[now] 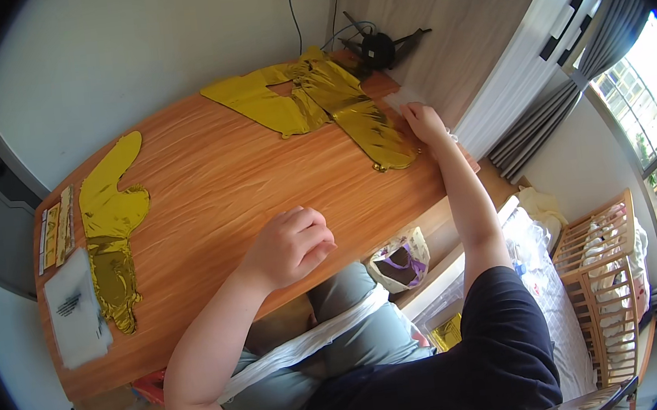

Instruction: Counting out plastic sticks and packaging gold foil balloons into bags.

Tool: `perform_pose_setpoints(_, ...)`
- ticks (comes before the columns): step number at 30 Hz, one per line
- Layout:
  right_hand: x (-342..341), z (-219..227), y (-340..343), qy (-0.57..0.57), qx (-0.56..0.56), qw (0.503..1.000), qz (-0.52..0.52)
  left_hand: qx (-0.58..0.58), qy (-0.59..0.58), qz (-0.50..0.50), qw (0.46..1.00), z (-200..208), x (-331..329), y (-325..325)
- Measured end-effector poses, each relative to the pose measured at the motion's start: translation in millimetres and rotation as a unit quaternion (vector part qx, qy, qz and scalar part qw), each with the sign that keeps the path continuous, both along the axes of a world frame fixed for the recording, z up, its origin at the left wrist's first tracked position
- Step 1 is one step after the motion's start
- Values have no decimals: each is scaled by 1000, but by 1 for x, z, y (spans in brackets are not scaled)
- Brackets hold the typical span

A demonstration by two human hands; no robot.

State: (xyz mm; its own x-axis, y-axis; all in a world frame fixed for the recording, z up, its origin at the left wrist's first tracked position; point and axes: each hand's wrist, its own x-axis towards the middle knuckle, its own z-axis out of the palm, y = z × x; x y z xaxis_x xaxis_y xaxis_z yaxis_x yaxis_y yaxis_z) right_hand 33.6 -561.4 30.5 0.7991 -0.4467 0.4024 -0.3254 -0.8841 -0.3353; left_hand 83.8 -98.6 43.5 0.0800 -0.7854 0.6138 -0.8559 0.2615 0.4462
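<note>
My left hand [291, 246] hovers over the front edge of the wooden table [240, 190], its fingers loosely curled with nothing seen in them. At the table's right end my right hand [424, 123] is closed, its fingertips beside a thin translucent sheet or bag [400, 101]. What those fingers hold, if anything, is hidden. Just left of that hand, a flat gold foil balloon [373, 133] spreads towards the back of the table, overlapping another flat gold foil piece [255, 101]. A third flat gold foil balloon [107, 202], curved in outline, lies at the left.
A translucent plastic packet [76, 308] and a strip of small cards [56, 229] lie at the table's left end. A black router [377, 48] with cables stands in the back right corner. Below the front edge hangs a patterned bag [401, 265]. A wooden crib [601, 281] stands right.
</note>
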Motion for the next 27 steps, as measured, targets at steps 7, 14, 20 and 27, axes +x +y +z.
perform_pose_setpoints(7, 5, 29, 48, -144, -96, 985, 10, -6, 10, 39, 999, -5, 4, 3)
perform_pose_setpoints(14, 104, 35, 159, 2, -71, 963, 260, 0, 48, 104, 993, -5, 11, 5)
perform_pose_setpoints(20, 163, -30, 195, 81, -103, 991, 18, 6, 159, 164, 974, -17, 14, -11)
perform_pose_setpoints(27, 155, -17, 212, 100, -78, 975, 184, 42, 155, 175, 971, -15, 7, -7)
